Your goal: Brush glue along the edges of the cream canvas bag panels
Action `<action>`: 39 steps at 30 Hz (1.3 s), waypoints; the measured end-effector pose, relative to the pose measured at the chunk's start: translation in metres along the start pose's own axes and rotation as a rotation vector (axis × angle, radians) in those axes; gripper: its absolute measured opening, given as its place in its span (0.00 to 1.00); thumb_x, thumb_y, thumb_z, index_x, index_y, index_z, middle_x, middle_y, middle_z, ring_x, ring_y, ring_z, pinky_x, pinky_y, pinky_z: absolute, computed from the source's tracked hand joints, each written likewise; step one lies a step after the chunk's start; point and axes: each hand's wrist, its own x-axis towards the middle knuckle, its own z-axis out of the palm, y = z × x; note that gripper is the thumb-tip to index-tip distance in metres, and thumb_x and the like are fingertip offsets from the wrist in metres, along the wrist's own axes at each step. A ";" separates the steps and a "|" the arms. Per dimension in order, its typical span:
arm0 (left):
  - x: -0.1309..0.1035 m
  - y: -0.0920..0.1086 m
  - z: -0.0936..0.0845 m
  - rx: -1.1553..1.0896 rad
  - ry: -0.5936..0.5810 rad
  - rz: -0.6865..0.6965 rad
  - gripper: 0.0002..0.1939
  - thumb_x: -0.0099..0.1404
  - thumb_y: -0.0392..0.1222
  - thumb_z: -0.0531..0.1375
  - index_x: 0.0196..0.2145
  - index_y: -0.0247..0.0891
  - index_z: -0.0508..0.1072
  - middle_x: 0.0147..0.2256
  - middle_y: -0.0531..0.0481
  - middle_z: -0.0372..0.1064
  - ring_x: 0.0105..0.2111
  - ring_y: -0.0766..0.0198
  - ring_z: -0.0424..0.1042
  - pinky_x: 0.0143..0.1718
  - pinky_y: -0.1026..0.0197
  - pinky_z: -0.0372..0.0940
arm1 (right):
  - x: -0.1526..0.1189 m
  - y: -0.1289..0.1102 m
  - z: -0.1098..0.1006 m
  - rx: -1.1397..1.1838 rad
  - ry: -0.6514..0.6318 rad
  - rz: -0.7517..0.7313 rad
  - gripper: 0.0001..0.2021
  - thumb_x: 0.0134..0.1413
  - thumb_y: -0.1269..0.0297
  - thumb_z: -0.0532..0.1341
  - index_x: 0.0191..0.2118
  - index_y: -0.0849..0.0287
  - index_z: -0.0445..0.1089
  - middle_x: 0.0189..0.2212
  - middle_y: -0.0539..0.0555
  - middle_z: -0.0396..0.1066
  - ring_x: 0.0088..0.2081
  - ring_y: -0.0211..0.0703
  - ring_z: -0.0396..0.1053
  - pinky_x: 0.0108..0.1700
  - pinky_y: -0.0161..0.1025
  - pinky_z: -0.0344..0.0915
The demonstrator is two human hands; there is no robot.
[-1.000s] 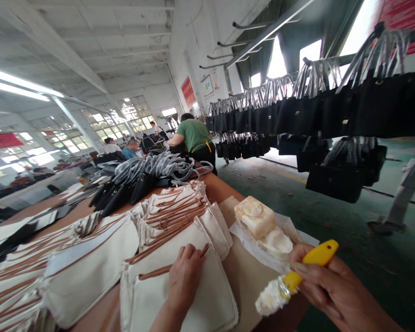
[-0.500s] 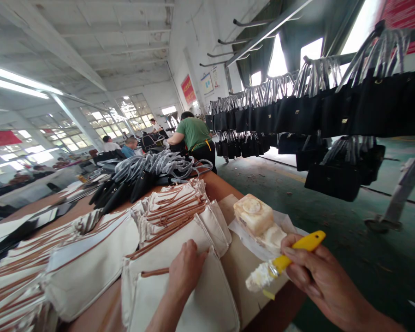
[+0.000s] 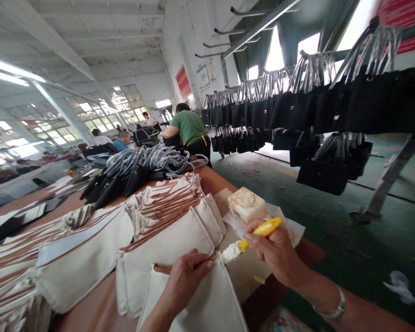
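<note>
My right hand (image 3: 278,253) grips a yellow-handled brush (image 3: 254,234), its bristles coated in thick white paste. The bristle end is at the top corner of a cream bag panel with a brown edge strip (image 3: 204,299). My left hand (image 3: 188,276) pinches that panel's upper edge near the corner, thumb and fingers closed. Behind it leans a stack of similar cream pieces (image 3: 166,244) with brown trim. A blocky, paste-stained container (image 3: 246,205) sits on a white sheet (image 3: 295,230) just beyond my right hand.
More cream pieces (image 3: 79,258) lie in rows on the brown table (image 3: 103,299). Black bags with wrapped handles (image 3: 138,177) are heaped farther back. A person in a green shirt (image 3: 188,127) bends over the table. To the right, black bags (image 3: 283,110) hang from a wheeled rack (image 3: 394,184).
My right hand has brought the brush leftward from beside the container to the panel's corner. My left hand has shifted toward that corner and lifted the edge a little.
</note>
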 end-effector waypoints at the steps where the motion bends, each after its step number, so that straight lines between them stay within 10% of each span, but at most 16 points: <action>1: -0.002 0.003 0.001 -0.020 -0.003 0.003 0.20 0.68 0.53 0.53 0.29 0.38 0.76 0.30 0.52 0.67 0.33 0.63 0.68 0.34 0.65 0.59 | 0.000 0.000 0.002 -0.059 -0.024 -0.013 0.07 0.60 0.61 0.59 0.34 0.59 0.67 0.14 0.41 0.54 0.17 0.34 0.50 0.21 0.33 0.46; 18: -0.026 0.020 0.018 -0.050 0.076 0.043 0.15 0.68 0.48 0.56 0.31 0.41 0.78 0.30 0.52 0.66 0.32 0.63 0.69 0.34 0.64 0.58 | -0.013 -0.021 0.005 -0.403 -0.119 -0.303 0.07 0.62 0.64 0.56 0.33 0.58 0.67 0.20 0.45 0.59 0.23 0.38 0.58 0.27 0.36 0.56; 22: -0.043 0.025 0.017 0.032 0.151 0.173 0.12 0.68 0.49 0.56 0.35 0.45 0.79 0.30 0.52 0.68 0.31 0.66 0.70 0.36 0.66 0.58 | -0.003 -0.015 -0.011 -0.276 0.058 -0.160 0.09 0.61 0.59 0.58 0.34 0.59 0.67 0.17 0.43 0.55 0.20 0.37 0.55 0.23 0.35 0.52; 31: -0.053 0.028 0.013 0.106 0.258 0.350 0.12 0.69 0.49 0.57 0.35 0.46 0.79 0.28 0.53 0.69 0.28 0.68 0.69 0.33 0.68 0.60 | -0.001 -0.012 -0.007 0.312 -0.130 0.267 0.08 0.51 0.62 0.63 0.31 0.58 0.64 0.10 0.37 0.48 0.13 0.28 0.37 0.16 0.31 0.32; 39: -0.056 0.030 0.011 0.147 0.216 0.281 0.16 0.69 0.51 0.56 0.30 0.44 0.78 0.27 0.53 0.67 0.27 0.67 0.68 0.37 0.65 0.59 | -0.002 -0.018 -0.010 0.288 -0.076 0.180 0.08 0.50 0.62 0.64 0.31 0.60 0.65 0.11 0.38 0.50 0.14 0.28 0.39 0.17 0.31 0.33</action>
